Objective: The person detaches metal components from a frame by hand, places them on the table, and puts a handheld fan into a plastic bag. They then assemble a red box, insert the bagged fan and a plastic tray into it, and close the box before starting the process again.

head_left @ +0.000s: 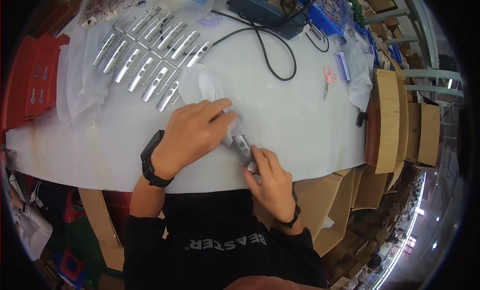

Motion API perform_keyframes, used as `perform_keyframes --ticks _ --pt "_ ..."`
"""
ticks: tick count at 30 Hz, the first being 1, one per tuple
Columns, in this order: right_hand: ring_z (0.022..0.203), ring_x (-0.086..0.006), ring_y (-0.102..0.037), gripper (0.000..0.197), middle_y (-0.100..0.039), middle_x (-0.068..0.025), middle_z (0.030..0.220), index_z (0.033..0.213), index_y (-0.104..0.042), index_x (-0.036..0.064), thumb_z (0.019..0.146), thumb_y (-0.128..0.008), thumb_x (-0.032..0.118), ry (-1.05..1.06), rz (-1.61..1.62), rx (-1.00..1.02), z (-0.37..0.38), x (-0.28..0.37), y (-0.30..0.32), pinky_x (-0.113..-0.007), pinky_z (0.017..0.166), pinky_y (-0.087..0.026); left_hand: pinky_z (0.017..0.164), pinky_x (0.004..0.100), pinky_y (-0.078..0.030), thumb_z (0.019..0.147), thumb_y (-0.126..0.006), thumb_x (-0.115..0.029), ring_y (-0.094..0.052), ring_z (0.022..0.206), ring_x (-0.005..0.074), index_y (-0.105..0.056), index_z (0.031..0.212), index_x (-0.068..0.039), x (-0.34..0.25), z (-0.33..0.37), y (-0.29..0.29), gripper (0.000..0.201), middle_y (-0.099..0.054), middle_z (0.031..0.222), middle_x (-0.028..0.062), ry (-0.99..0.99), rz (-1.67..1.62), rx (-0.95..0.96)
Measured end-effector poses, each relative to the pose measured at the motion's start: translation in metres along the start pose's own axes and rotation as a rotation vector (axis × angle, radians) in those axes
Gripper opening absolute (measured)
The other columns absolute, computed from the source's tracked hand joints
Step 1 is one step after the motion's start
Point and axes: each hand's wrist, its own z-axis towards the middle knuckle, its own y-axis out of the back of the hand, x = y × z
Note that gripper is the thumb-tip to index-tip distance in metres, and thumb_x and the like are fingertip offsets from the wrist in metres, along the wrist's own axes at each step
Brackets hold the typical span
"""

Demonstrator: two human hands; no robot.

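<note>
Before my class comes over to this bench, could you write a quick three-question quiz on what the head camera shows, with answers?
1. Choose one. What is the right hand holding?
A. a pen
B. a silver piece
C. a cup

2. True or false: the left hand is holding the scissors.

3. Fill the gap: the scissors have ____ handles.

Key:
1. B; the fingers grip its end nearer the person.
2. False; the scissors lie on the table to the right, and the left hand is at the translucent wrapping.
3. pink
</note>
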Motion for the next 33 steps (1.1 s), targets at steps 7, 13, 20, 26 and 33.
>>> perform_keyframes --ticks 7,13,20,26,33 --pt "0.071 -0.0247 -0.07 0.037 -0.064 -0.0097 0.108 0.119 -0.065 0.0038 0.084 -0.076 0.013 0.033 0.009 0.027 0.027 -0.001 0.027 -0.034 0.06 -0.056 0.068 0.0333 -0.056 0.081 -0.076 -0.024 -0.069 0.081 0.0245 -0.069 0.118 -0.015 -0.015 -0.002 0.012 0.038 -0.063 0.122 0.0104 0.181 -0.063 0.195" --pt "0.07 -0.032 -0.068 0.027 -0.068 -0.0125 0.093 0.107 -0.067 0.0025 0.087 -0.072 0.019 0.168 -0.087 0.295 0.072 0.0 0.034 -0.038 0.06 -0.054 0.073 0.035 -0.057 0.08 -0.078 -0.027 -0.069 0.09 0.0262 -0.064 0.13 -0.023 -0.008 -0.007 0.009 0.053 -0.059 0.132 0.0121 0.232 -0.17 0.24" --pt "0.071 -0.0353 -0.068 0.029 -0.071 -0.0149 0.084 0.099 -0.065 -0.0002 0.087 -0.069 0.026 0.121 -0.106 0.621 0.11 0.003 0.046 -0.041 0.065 -0.053 0.073 0.0359 -0.057 0.079 -0.079 -0.026 -0.067 0.099 0.0282 -0.056 0.139 -0.023 -0.007 -0.01 0.006 0.064 -0.057 0.132 0.0128 0.244 -0.183 0.278" --pt "0.071 -0.0354 -0.068 0.033 -0.071 -0.0163 0.084 0.095 -0.063 -0.0019 0.084 -0.07 0.029 0.014 -0.059 0.798 0.128 0.005 0.046 -0.041 0.066 -0.052 0.072 0.0369 -0.057 0.078 -0.079 -0.025 -0.067 0.097 0.0297 -0.055 0.138 -0.021 -0.005 -0.011 0.005 0.064 -0.057 0.131 0.013 0.24 -0.208 0.271" --pt "0.068 -0.0382 -0.066 0.035 -0.069 -0.0201 0.084 0.097 -0.057 -0.006 0.083 -0.069 0.025 0.077 -0.122 0.739 0.116 0.01 0.036 -0.043 0.066 -0.053 0.074 0.0378 -0.056 0.077 -0.08 -0.021 -0.067 0.096 0.0309 -0.055 0.136 -0.018 -0.006 -0.013 0.007 0.064 -0.056 0.13 0.0133 0.254 -0.243 0.289"
